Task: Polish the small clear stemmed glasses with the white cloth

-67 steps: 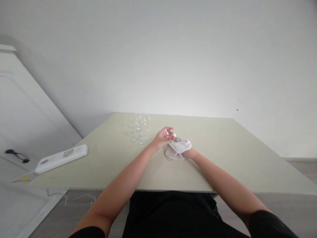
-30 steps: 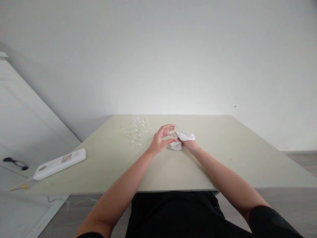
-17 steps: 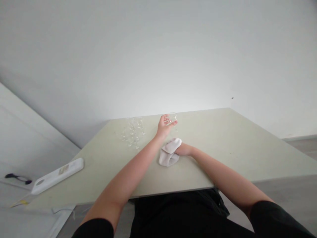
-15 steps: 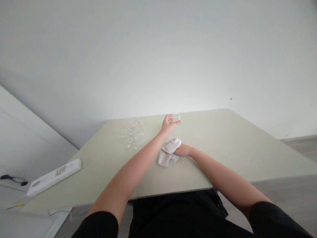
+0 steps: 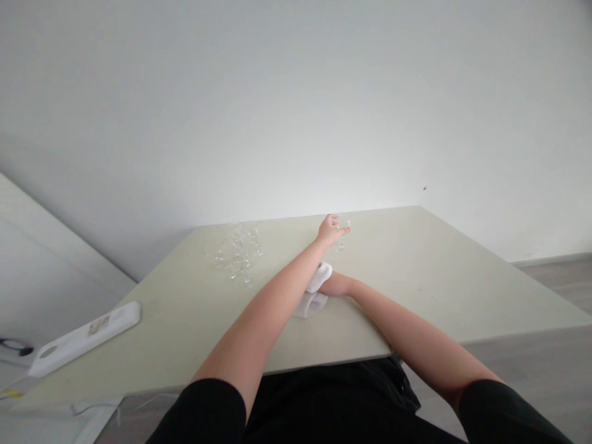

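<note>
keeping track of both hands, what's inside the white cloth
The right hand is partly in the white cloth; its fingers are covered. Anything else inside is hidden.

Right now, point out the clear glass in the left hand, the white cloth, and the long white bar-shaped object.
Clear glass (image 5: 343,224): head view, on its bowl.
White cloth (image 5: 319,279): head view, on its upper fold.
Long white bar-shaped object (image 5: 84,339): head view, near the middle of its top face.
</note>
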### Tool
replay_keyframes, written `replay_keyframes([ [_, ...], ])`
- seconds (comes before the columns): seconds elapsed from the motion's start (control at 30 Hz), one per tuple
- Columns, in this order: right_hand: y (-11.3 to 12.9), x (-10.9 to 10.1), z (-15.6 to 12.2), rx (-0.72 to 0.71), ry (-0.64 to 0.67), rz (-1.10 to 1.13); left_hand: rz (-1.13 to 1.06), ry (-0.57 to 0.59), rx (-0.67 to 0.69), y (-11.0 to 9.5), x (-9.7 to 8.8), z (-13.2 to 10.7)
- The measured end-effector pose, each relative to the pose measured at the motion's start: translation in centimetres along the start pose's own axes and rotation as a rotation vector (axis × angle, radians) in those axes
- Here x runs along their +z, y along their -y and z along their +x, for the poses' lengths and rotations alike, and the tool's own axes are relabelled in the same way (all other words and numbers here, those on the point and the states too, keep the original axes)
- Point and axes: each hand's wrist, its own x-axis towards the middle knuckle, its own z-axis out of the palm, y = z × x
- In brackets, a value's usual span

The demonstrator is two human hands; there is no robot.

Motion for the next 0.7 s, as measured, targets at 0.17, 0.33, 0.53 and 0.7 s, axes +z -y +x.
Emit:
replay_keyframes([
  [0.17, 0.3, 0.0, -0.1, -0.014, 0.008, 0.011, 0.054, -0.016, -0.013, 0.4, 0.0, -0.3],
  [0.33, 0.1, 0.1, -0.2, -0.049, -0.020, 0.009, 0.008, 0.002, -0.031, 0.4, 0.9, -0.2],
  [0.53, -0.1, 0.0, -0.1, -0.060, -0.048, 0.033, -0.013, -0.049, 0.086, -1.0, 0.1, -1.5],
  [0.7, 0.4, -0.4, 0.2, -0.114, -0.230, 0.119, 0.216, -0.009, 0.579, -2.3, -7.2, -8.3],
])
